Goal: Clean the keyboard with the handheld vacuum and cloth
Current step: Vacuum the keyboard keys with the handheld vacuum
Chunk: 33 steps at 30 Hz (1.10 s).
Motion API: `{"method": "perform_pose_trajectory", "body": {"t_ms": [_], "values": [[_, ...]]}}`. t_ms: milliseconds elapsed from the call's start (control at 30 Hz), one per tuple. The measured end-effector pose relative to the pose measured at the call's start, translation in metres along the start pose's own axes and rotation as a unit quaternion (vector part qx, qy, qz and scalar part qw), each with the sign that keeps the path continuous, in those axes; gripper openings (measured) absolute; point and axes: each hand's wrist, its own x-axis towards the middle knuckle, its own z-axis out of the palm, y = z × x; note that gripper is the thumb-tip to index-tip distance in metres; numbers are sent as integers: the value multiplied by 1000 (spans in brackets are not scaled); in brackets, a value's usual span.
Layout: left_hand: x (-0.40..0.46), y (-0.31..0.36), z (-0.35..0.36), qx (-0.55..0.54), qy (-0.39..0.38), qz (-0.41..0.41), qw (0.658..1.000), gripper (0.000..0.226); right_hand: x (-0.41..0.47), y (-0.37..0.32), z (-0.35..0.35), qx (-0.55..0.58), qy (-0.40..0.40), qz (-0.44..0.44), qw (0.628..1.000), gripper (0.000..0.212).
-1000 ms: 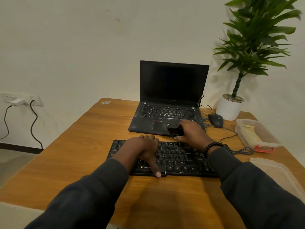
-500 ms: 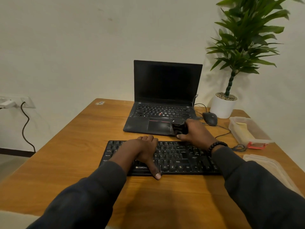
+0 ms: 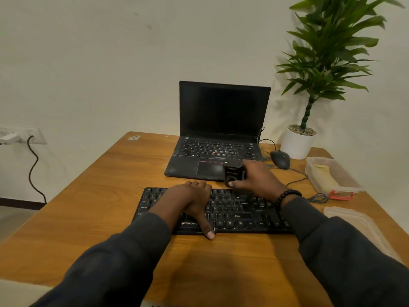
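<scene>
1. The desk point(image 3: 110, 196) carries the black keyboard point(image 3: 239, 209), lying flat near its front edge.
2. The left hand point(image 3: 190, 200) rests flat on the keys; press steadily so the board won't slide.
3. The right hand point(image 3: 259, 180) grips the handheld vacuum point(image 3: 233, 172) at the keyboard's far edge; sweep it row by row.

Smooth, grained wood tabletop point(image 3: 110, 196); matt black plastic keyboard point(image 3: 239, 209); clear plastic container point(image 3: 332, 176); glossy white plant pot point(image 3: 296, 145).

The keyboard point(image 3: 232, 209) carries "ZEBRONIC" in white along its near edge, partly covered; its keys read "Alt", "Ctrl" and "Caps Lock"; other lettering is too small
</scene>
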Motion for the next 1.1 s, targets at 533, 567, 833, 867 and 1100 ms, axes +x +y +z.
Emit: {"method": "perform_pose_trajectory", "body": {"t_ms": [533, 567, 833, 867, 1100], "values": [[1, -3, 3, -2, 6, 2, 1000, 130, -9, 10, 9, 86, -43, -4, 995, 55], [1, -4, 4, -4, 7, 3, 1000, 130, -9, 11, 8, 72, -52, -2, 996, 55], [6, 2, -2, 34, -8, 2, 999, 135, -15, 18, -13, 40, 35, 21, 998, 52], [6, 5, -4, 29, -6, 6, 1000, 136, -17, 17, -14, 44, 30, 16, 998, 53], [14, 28, -6, 26, 19, 10, 999, 129, -24, 23, -1, 93, -66, 5, 994, 54]]}}
